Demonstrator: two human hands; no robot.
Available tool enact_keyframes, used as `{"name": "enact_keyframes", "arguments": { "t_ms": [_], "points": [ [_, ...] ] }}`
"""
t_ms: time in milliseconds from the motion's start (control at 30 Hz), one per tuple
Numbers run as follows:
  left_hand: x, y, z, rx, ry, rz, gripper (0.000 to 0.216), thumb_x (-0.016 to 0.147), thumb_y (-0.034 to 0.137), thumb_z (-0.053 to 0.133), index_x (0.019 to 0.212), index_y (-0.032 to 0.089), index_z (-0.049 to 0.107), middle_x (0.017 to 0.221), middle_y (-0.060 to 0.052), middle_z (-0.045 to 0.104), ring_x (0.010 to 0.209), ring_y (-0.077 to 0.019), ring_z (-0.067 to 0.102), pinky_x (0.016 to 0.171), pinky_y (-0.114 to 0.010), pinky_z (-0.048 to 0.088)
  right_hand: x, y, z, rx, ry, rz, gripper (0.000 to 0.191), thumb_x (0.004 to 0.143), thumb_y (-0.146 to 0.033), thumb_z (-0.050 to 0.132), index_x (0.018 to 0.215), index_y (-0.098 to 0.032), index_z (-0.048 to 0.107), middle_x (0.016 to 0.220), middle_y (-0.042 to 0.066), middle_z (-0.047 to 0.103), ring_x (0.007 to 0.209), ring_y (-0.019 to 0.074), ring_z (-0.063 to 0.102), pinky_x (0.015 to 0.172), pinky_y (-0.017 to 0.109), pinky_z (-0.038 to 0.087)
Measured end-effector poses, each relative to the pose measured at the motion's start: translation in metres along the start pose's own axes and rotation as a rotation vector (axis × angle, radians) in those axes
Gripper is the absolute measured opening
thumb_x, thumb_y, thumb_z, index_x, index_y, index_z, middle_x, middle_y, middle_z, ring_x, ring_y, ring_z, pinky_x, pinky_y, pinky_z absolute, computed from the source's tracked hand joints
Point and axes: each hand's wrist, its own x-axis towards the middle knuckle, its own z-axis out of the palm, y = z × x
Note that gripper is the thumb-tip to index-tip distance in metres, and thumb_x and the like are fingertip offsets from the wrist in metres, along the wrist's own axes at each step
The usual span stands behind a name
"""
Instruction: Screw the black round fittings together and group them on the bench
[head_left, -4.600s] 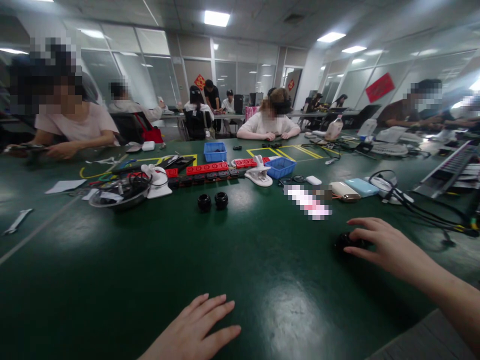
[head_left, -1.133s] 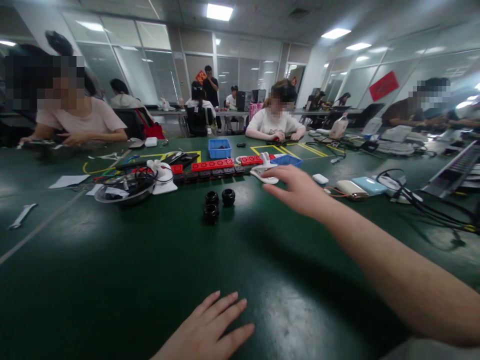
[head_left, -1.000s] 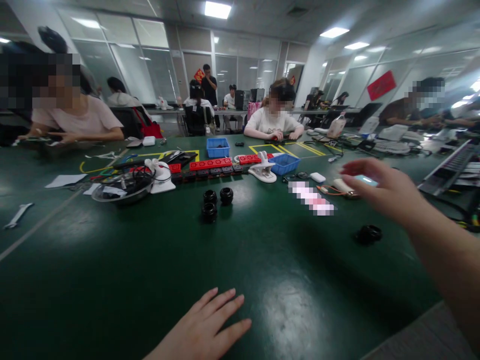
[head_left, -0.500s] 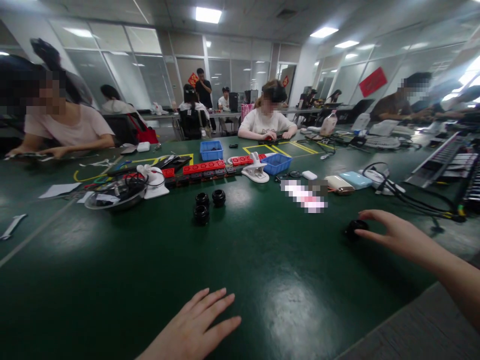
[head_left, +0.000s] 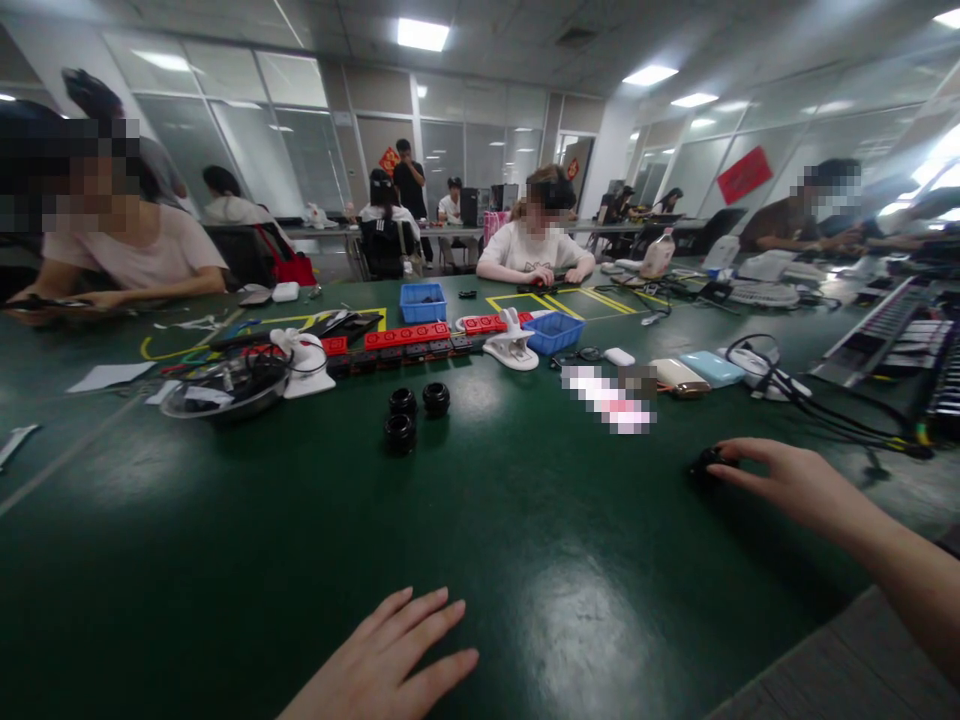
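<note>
Here the right hand (head_left: 799,487) pinches a black part (head_left: 705,462) on the table (head_left: 300,520). The left hand (head_left: 390,655) — fingers spread, unladen — lies palm-down.

Office-like workshop, glass partitions (head_left: 480,150), long green worktable (head_left: 300,560), seated co-workers (head_left: 536,245).

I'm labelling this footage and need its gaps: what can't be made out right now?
All in the head view:
- Rightmost black part: partly covered by the right hand.
- Wrench: cut off by the left edge.
- Flat item mid-table: pixelated.
- Far blue bin: contents too small to identify.
</note>
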Motion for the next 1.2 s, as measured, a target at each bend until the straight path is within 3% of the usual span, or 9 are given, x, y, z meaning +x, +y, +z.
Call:
{"name": "enact_keyframes", "arguments": {
  "t_ms": [367,667,867,1067,1200],
  "points": [
    [-0.004,-0.004,0.005,0.084,-0.033,0.054,0.050,0.090,0.047,0.042,0.135,0.028,0.032,0.133,-0.004,0.046,0.117,-0.0222,0.047,0.092,-0.033,0.044,0.002,-0.002,0.000,-0.029,-0.007,-0.033,0.018,0.065,-0.039,0.065,0.075,-0.025,0.068,0.096,0.014,0.065,0.086,0.0250,0.061,0.076,0.035,0.043],
    [-0.002,-0.001,0.005,-0.018,-0.112,-0.037,0.052,0.088,0.033,0.054,0.135,0.034,0.030,0.135,-0.002,0.043,0.119,-0.0238,0.045,0.096,-0.037,0.040,-0.009,-0.020,0.000,-0.048,-0.053,-0.102,0.023,0.072,-0.039,0.057,0.079,-0.020,0.067,0.096,0.011,0.064,0.086,0.0230,0.060,0.078,0.034,0.046],
    [0.007,0.014,-0.020,-0.120,-0.198,-0.191,0.051,0.084,0.033,0.059,0.130,0.034,0.038,0.136,-0.001,0.042,0.123,-0.0236,0.040,0.099,-0.044,0.036,-0.030,-0.075,0.017,-0.001,-0.136,-0.312,0.031,0.079,-0.043,0.049,0.086,-0.019,0.067,0.103,0.010,0.061,0.091,0.0230,0.059,0.083,0.036,0.047],
    [0.019,0.016,-0.054,-0.274,-0.296,-0.198,0.058,0.078,0.033,0.064,0.130,0.029,0.039,0.138,-0.006,0.039,0.125,-0.0272,0.036,0.100,-0.048,0.033,-0.032,-0.157,0.041,-0.056,-0.178,-0.501,0.020,0.081,-0.033,0.052,0.087,-0.018,0.065,0.101,0.008,0.061,0.090,0.0210,0.059,0.078,0.034,0.049],
    [0.021,0.014,-0.057,-0.260,-0.376,-0.159,0.058,0.080,0.032,0.062,0.132,0.025,0.037,0.137,-0.012,0.039,0.125,-0.0293,0.035,0.097,-0.052,0.033,-0.020,-0.209,0.058,-0.084,-0.172,-0.645,0.012,0.080,-0.027,0.057,0.083,-0.017,0.064,0.094,0.006,0.063,0.088,0.0199,0.058,0.077,0.031,0.048]
  ]
}}
